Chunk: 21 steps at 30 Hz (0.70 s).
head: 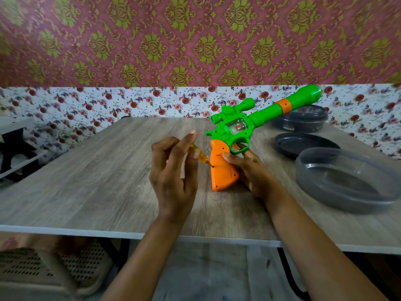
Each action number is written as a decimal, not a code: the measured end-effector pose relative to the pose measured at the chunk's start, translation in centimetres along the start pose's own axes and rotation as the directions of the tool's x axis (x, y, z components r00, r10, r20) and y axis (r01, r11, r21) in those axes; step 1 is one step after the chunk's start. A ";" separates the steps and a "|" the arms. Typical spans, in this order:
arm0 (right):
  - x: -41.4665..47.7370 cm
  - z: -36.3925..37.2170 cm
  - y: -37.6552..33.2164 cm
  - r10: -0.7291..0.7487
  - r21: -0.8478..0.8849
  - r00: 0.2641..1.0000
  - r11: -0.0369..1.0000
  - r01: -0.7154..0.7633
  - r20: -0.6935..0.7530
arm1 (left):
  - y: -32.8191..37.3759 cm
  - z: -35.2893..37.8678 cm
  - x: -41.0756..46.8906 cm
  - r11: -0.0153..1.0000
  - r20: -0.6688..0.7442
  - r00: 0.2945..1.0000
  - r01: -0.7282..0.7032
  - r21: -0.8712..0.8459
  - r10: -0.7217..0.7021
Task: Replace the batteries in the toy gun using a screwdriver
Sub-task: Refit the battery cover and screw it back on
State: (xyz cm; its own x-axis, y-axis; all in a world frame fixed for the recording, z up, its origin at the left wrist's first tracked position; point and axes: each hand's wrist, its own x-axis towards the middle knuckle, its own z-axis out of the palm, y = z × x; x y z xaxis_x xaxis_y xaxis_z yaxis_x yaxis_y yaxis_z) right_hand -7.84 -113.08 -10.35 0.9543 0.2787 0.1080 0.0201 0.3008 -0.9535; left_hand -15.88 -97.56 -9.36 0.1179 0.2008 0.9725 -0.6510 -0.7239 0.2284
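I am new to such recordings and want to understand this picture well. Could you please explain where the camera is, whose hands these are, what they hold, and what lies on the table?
There is no machine here. A person works with bare hands, and the one camera sits on that person's head, looking forward and down. The left hand pinches a small yellow screwdriver, with its tip at the orange grip of a green toy gun. The right hand holds that grip, and the barrel points up to the right. On the wooden table, at the right, lie a greyish see-through bowl, a dark lid and another dark round container.
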 end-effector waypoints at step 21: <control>-0.2 0.1 -0.1 -0.012 -0.016 1.000 1.000 0.011 -0.011 | 0.3 -0.1 0.2 0.997 0.018 0.997 0.078 0.007 -0.078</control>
State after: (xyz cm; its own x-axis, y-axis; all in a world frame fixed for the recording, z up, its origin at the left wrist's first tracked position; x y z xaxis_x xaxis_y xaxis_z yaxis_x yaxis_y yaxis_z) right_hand -8.05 -113.10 -10.22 0.9571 0.2656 0.1160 0.0358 0.2890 -0.9567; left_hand -16.12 -97.71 -9.05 0.1824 0.2448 0.9523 -0.6346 -0.7105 0.3042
